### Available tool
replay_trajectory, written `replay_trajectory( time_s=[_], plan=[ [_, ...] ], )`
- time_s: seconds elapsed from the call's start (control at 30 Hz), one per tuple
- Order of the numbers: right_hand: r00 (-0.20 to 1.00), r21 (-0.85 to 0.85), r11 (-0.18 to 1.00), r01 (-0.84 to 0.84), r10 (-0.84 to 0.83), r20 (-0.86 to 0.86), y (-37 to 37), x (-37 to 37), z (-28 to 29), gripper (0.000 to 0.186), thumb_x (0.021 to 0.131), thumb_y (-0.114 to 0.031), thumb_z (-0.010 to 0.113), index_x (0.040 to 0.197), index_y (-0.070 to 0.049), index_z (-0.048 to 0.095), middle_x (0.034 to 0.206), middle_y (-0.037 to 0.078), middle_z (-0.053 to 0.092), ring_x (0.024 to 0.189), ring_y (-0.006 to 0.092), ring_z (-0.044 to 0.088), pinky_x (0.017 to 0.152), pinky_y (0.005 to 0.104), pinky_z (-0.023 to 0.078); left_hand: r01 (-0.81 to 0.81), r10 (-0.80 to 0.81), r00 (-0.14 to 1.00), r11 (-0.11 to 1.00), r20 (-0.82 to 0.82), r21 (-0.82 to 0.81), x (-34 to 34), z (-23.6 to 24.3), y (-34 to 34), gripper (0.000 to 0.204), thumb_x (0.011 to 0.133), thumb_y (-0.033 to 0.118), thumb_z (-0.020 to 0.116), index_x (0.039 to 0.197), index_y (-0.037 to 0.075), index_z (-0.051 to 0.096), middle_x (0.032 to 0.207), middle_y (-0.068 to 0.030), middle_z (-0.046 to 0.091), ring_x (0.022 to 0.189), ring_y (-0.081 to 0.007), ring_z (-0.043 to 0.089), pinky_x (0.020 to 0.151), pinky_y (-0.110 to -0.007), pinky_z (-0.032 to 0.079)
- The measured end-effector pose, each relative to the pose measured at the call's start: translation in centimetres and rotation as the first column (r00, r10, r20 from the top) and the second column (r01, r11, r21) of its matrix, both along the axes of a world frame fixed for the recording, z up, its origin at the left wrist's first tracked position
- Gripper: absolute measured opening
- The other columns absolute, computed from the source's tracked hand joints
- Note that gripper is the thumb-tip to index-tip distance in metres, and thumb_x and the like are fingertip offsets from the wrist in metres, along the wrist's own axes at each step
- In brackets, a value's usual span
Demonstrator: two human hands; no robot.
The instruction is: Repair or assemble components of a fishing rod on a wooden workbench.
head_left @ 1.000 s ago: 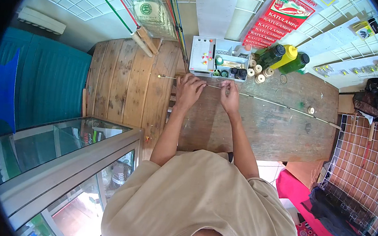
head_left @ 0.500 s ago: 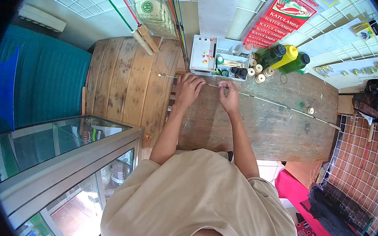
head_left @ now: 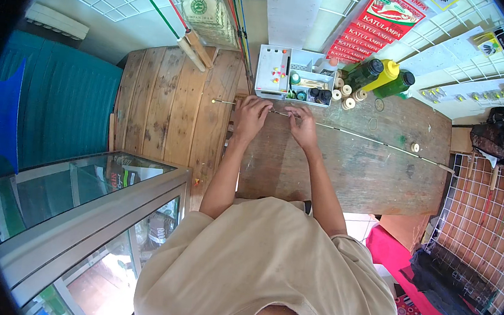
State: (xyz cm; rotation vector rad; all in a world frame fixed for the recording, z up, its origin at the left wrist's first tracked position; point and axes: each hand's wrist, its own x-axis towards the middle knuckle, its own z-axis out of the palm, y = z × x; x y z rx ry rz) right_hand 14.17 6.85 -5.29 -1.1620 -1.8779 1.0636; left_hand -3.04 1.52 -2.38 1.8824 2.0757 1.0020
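Observation:
A thin white fishing rod [head_left: 362, 136] with dark bands lies crosswise over the far part of the wooden table, its handle [head_left: 444, 168] toward the right edge. My left hand [head_left: 250, 118] is closed around the rod, near its left end with a small pale yellow tip [head_left: 214, 101]. A short way to the right, the fingers of my right hand [head_left: 302, 128] pinch the same rod. A short stretch of rod shows between the two hands. Any thread or small fitting at my fingertips is too small to make out.
Beyond my hands stands a white compartment box [head_left: 270, 90] with small jars. To its right are wooden thread spools [head_left: 348, 103], a yellow bottle [head_left: 382, 77] and green bottles [head_left: 398, 84]. Rods [head_left: 193, 49] lean at the back left. A glass cabinet [head_left: 105, 192] borders my left side.
My right hand has shifted slightly left along the rod, and its fingers have changed position. My left hand stays in nearly the same place. The view has tilted very slightly.

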Motion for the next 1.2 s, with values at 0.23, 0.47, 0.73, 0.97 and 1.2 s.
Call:
replay_trajectory(
  time_s=[0.23,0.47,0.73,0.97,1.2],
  plan=[
    [0.999,-0.046,0.999,-0.011,0.009,-0.046,-0.1,0.1,-0.5,0.017,0.083,-0.006,0.062,0.098,-0.006,0.068,0.089,0.016,0.066,0.088,0.0326,0.06,0.082,0.0401,0.045,-0.075,0.073,0.996,0.997,0.058,0.037,-0.2,0.5,0.1,0.009,0.085,0.017,0.064,0.09,0.012,0.069,0.087,-0.0031,0.069,0.093,-0.0237,0.061,0.082,-0.04,0.041],
    [0.999,-0.044,0.999,-0.002,0.0,-0.047,-0.1,-0.7,0.3,0.02,0.085,-0.013,0.064,0.103,-0.006,0.068,0.087,0.014,0.065,0.083,0.0305,0.061,0.08,0.0399,0.046,-0.055,0.049,0.993,0.997,0.107,0.048,0.0,1.3,0.2,0.008,0.085,0.018,0.065,0.088,0.012,0.069,0.09,-0.0042,0.069,0.094,-0.0244,0.061,0.083,-0.04,0.042],
    [0.99,-0.054,0.997,-0.055,0.047,-0.134,0.4,-2.7,1.6,0.017,0.085,-0.01,0.064,0.1,-0.007,0.07,0.088,0.012,0.065,0.087,0.0277,0.059,0.08,0.0369,0.047,-0.02,0.011,0.995,0.997,0.1,0.081,-0.2,1.2,0.3,0.009,0.084,0.019,0.067,0.09,0.014,0.07,0.091,-0.0014,0.069,0.097,-0.0236,0.06,0.082,-0.042,0.042],
    [0.98,0.008,0.998,0.058,-0.056,-0.191,0.1,-3.1,1.5,0.008,0.085,-0.005,0.062,0.091,-0.002,0.066,0.085,0.01,0.066,0.081,0.0233,0.061,0.075,0.035,0.048,-0.02,0.012,0.994,0.997,0.106,0.081,-0.4,0.6,0.1,0.011,0.084,0.019,0.066,0.092,0.012,0.069,0.093,-0.0016,0.068,0.098,-0.0234,0.06,0.082,-0.041,0.042],
    [0.926,-0.133,0.981,0.142,-0.179,-0.332,0.7,-2.2,1.7,0.009,0.091,-0.007,0.058,0.095,-0.001,0.063,0.08,0.006,0.064,0.071,0.0123,0.058,0.068,0.0257,0.046,-0.018,0.027,0.996,0.994,-0.081,0.107,-1.1,0.0,-0.2,0.01,0.085,0.016,0.064,0.093,0.011,0.069,0.093,-0.0018,0.069,0.099,-0.0219,0.059,0.08,-0.04,0.04]
  ],
)
